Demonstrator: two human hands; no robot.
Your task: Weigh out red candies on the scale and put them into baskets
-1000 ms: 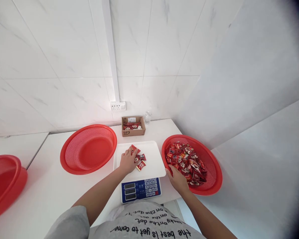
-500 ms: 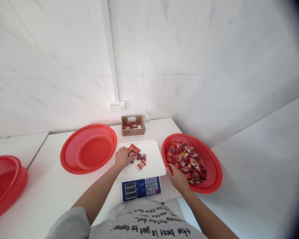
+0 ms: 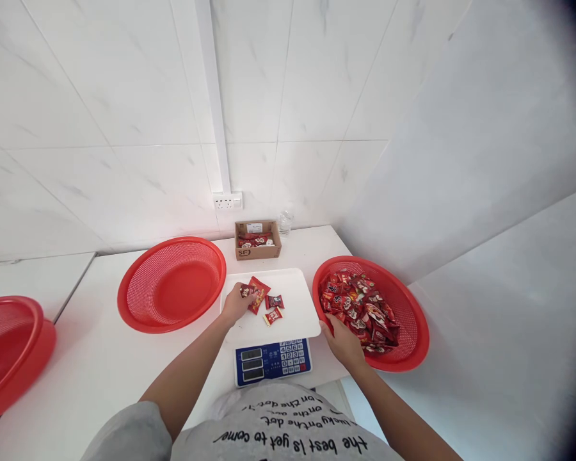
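My left hand (image 3: pixel 237 304) is over the left part of the white scale tray (image 3: pixel 295 294), its fingers closed on a small dark-red wrapped candy (image 3: pixel 246 291). Just beside the fingers lies a larger red packet (image 3: pixel 259 294). Two more wrapped candies rest to its right, a dark one (image 3: pixel 274 301) and a red one with pale ends (image 3: pixel 272 316). My right hand (image 3: pixel 344 344) grips the near-left rim of a red basket (image 3: pixel 415 320) heaped with red candy packets (image 3: pixel 358 307); the thumb lies inside the rim.
Below the tray is the scale's blue keypad panel (image 3: pixel 273 362). A red basket (image 3: pixel 173 288) without contents stands left of the tray, another (image 3: pixel 9 365) farther left. Behind the tray are a cardboard box (image 3: pixel 258 251) of packets and a clear glass (image 3: pixel 285 222). A wall borders the right.
My left hand has picked up a small wrapped candy from the tray, uncovering more of the larger red packet. My right hand keeps its hold on the basket rim.
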